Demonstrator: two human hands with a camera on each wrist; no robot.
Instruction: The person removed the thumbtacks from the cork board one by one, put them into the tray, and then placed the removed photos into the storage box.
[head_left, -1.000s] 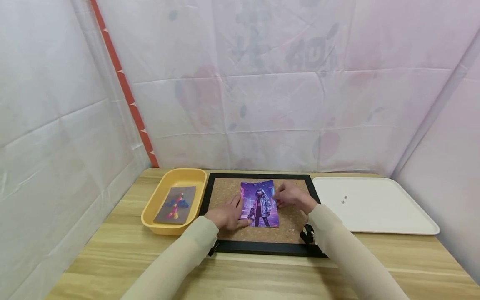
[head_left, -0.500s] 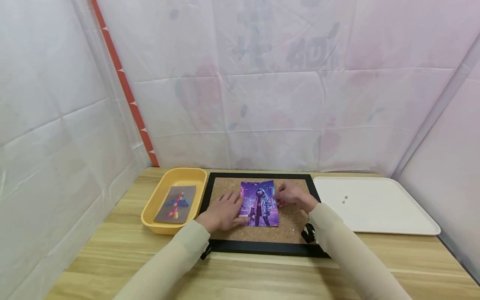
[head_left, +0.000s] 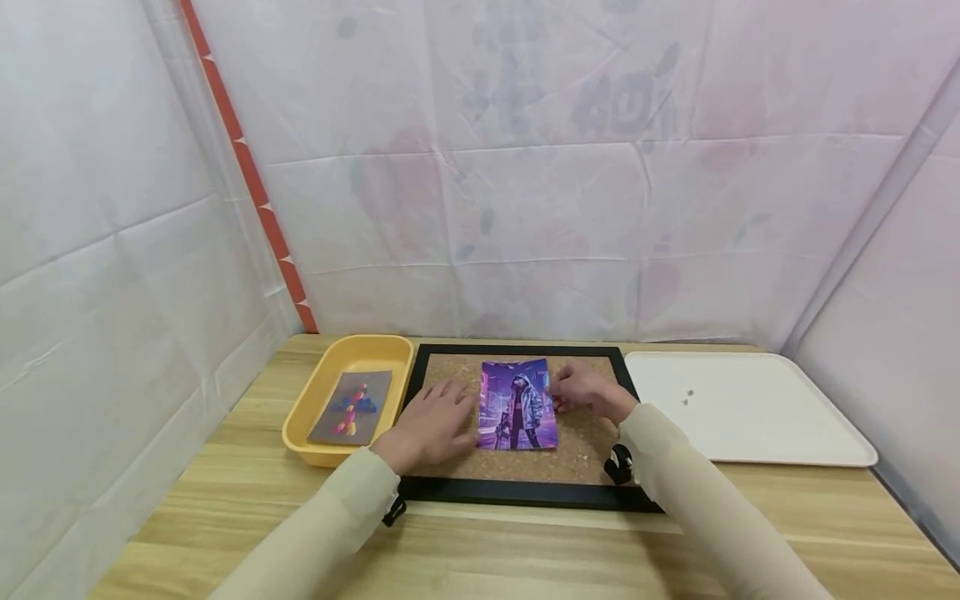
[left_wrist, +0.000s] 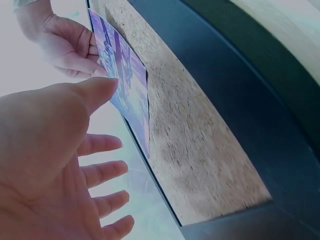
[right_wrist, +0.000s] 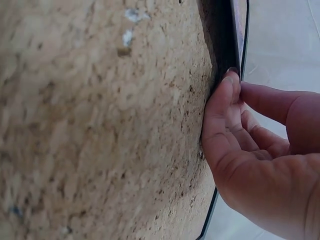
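A purple picture print (head_left: 517,406) of a hooded figure lies over the middle of a black-framed cork board (head_left: 453,367). At the print's right edge my right hand (head_left: 585,392) pinches it between thumb and fingertips; in the right wrist view that edge (right_wrist: 239,30) stands a little off the cork. My left hand (head_left: 431,423) hovers by the print's left edge, its fingers (left_wrist: 107,175) spread and holding nothing. In the left wrist view the print (left_wrist: 122,70) looks slightly bowed.
To the left, a yellow tray (head_left: 300,417) holds a grey picture card (head_left: 352,408). A white tray (head_left: 780,408) with a few tiny grey pieces (head_left: 687,397) is at the right. Fabric walls (head_left: 525,208) rise behind and beside the wooden table (head_left: 480,550).
My left hand has drawn back to the left, off the print, which it was pressing at its left edge. The right hand keeps its pinch and has hardly moved.
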